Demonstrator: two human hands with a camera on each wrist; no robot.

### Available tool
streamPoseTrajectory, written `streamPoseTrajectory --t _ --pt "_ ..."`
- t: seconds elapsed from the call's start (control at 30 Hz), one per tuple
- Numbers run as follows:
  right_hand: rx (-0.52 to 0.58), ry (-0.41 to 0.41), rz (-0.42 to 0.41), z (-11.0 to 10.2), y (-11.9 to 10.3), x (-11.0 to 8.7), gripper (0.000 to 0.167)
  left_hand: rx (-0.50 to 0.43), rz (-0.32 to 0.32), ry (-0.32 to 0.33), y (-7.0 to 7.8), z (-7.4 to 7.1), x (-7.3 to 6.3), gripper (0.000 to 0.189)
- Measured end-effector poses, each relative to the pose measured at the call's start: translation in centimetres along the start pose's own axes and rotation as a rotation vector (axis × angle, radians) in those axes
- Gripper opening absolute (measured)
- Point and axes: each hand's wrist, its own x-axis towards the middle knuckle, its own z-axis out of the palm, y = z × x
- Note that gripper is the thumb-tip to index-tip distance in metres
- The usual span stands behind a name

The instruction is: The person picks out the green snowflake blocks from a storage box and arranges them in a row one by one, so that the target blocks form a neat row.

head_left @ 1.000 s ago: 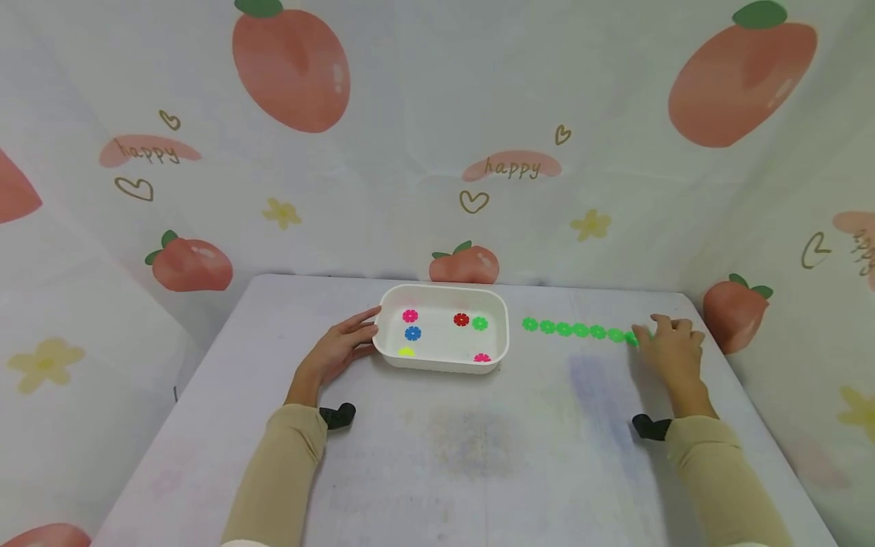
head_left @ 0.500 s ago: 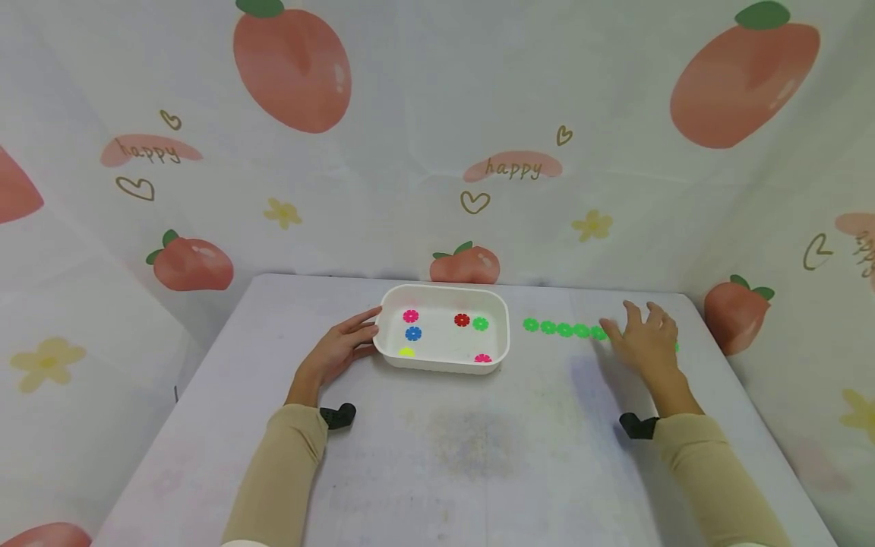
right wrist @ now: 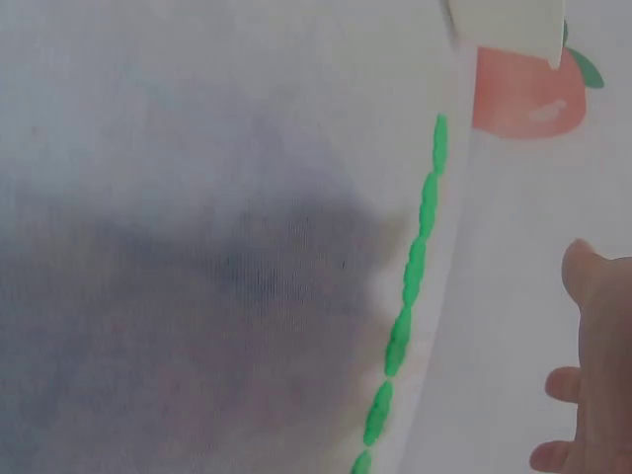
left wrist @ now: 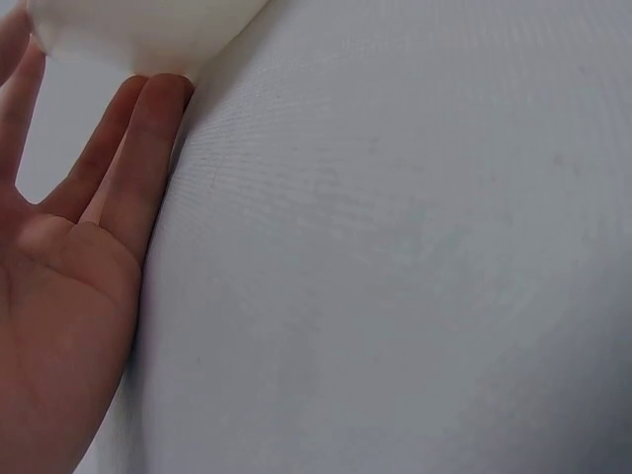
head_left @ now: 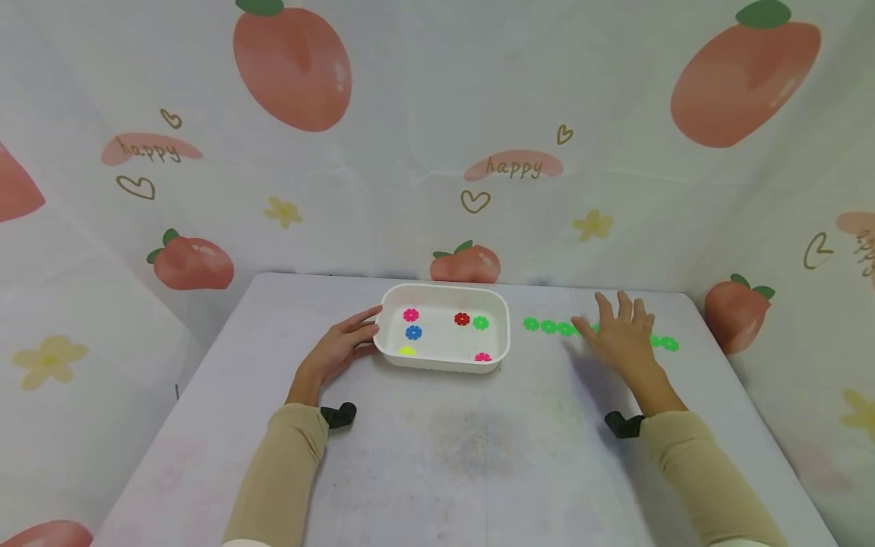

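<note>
My left hand [head_left: 333,355] touches the left end of a white tray [head_left: 444,365] with extended fingers. In the left wrist view, its fingertips meet the underside of the tray's wall [left wrist: 138,35]. Inside the tray lie several notched plastic discs: a blue disc [head_left: 413,333], a red disc [head_left: 462,319], a green disc [head_left: 481,323], a yellow one and two pink ones. A row of green notched discs [head_left: 549,327] stretches across the table to the right. Over the row's middle, my right hand [head_left: 623,346] hovers with spread fingers, holding nothing and hiding some discs.
A whitish table [head_left: 478,456] with grey and bluish stains bears everything. Behind it hangs a peach-printed cloth [head_left: 410,175], close to the back edge. Black wrist mounts [head_left: 339,415] stick out from both sleeves.
My right hand has moved left along the green row, from its right end to over its middle, and its fingers have spread. The discs at the right end now show. My left hand stays put.
</note>
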Motion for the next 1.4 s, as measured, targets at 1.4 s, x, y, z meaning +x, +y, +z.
streamPoseTrajectory --t 1.4 --pt "-0.123 -0.013 -0.246 1.4 -11.3 0.8 0.083 0.019 -0.002 -0.006 0.2 0.1 -0.1 0.060"
